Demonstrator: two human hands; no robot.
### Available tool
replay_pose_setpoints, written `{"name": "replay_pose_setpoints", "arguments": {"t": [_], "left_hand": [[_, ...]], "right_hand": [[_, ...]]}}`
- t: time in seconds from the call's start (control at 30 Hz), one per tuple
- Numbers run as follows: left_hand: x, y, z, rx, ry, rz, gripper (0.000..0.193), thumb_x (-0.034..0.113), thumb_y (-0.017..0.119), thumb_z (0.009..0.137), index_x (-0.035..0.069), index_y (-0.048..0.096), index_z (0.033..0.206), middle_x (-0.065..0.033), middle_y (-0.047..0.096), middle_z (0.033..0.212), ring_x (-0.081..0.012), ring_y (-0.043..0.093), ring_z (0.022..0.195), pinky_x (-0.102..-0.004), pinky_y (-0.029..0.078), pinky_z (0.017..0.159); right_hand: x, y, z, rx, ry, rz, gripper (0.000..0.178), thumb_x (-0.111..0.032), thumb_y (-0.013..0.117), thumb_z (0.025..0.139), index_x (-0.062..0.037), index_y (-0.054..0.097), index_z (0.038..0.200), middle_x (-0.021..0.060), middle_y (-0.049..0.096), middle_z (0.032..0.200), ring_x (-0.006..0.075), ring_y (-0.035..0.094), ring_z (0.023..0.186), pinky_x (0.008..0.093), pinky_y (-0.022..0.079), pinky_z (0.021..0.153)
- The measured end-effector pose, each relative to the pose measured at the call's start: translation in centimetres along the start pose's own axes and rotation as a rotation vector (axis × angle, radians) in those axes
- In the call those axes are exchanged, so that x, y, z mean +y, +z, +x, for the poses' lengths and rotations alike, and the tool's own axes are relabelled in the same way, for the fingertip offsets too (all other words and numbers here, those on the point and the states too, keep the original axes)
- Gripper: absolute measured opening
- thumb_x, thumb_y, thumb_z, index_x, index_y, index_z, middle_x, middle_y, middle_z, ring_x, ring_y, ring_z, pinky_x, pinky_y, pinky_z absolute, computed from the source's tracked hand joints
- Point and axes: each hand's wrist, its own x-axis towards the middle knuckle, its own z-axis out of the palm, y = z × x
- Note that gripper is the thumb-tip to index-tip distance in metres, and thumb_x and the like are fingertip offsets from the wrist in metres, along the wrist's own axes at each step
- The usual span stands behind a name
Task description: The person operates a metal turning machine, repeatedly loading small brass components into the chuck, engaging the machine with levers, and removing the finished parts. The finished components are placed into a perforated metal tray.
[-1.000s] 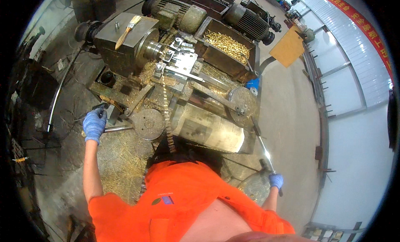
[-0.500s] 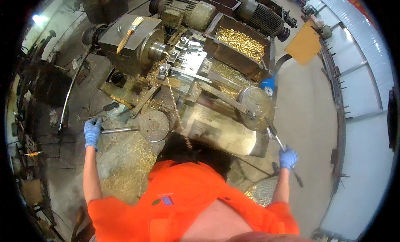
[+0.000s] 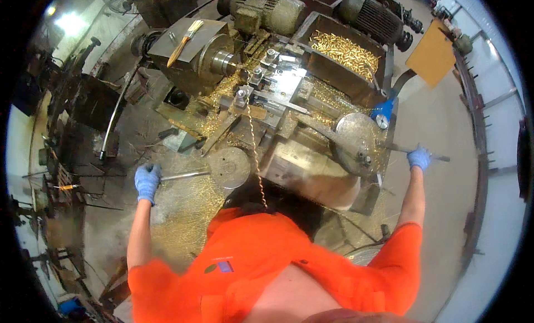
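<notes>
My left hand (image 3: 147, 181), in a blue glove, is closed around the end of a metal lever (image 3: 186, 175) that runs to a round disc (image 3: 230, 167) on the near left of a small lathe. My gloved right hand (image 3: 419, 158) grips another lever (image 3: 399, 148), which sticks out to the right of a larger disc (image 3: 356, 134). Between them sits the tool slide (image 3: 283, 81), facing the lathe's spindle (image 3: 223, 62). A twisted cord (image 3: 255, 145) hangs from the slide's clamp toward my body. Gold-coloured chips lie around the slide.
A metal bin (image 3: 322, 67) full of small brass-coloured parts stands behind the slide. A paintbrush (image 3: 185, 43) lies on the headstock (image 3: 194, 36). Electric motors (image 3: 267, 11) sit at the back. A tan board (image 3: 431, 53) stands out at the far right, and a thin rod (image 3: 114, 120) leans at left.
My right hand has swung its lever outward and up to the right, turning the large disc. My left hand keeps its hold on the left lever. The whole view has shifted slightly.
</notes>
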Motion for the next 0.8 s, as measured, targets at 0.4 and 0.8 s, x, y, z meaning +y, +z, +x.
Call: {"name": "replay_pose_setpoints", "arguments": {"t": [0.4,0.8], "left_hand": [[-1.4,0.8,-11.8,-0.086,-0.358,-0.486,0.033,0.028,0.057,0.084,0.001,0.056,0.064,-0.004,0.048,0.048,-0.0124,0.042,0.035,-0.0281,0.032,0.033],[-2.2,1.6,-13.0,-0.036,-0.38,-0.497,0.032,0.027,0.054,0.085,0.004,0.056,0.063,-0.0015,0.046,0.047,-0.0114,0.042,0.036,-0.028,0.031,0.035]], "right_hand": [[3.3,0.9,-4.7,-0.012,-0.005,0.122,0.042,-0.031,0.063,0.069,-0.0172,0.063,0.109,0.0131,0.062,0.103,0.0281,0.053,0.105,0.0428,0.03,0.099],[4.5,-0.6,-10.0,-0.061,-0.037,0.086,0.025,-0.032,0.061,0.069,-0.0134,0.068,0.084,0.0152,0.065,0.083,0.0334,0.062,0.077,0.0414,0.049,0.071]]}}
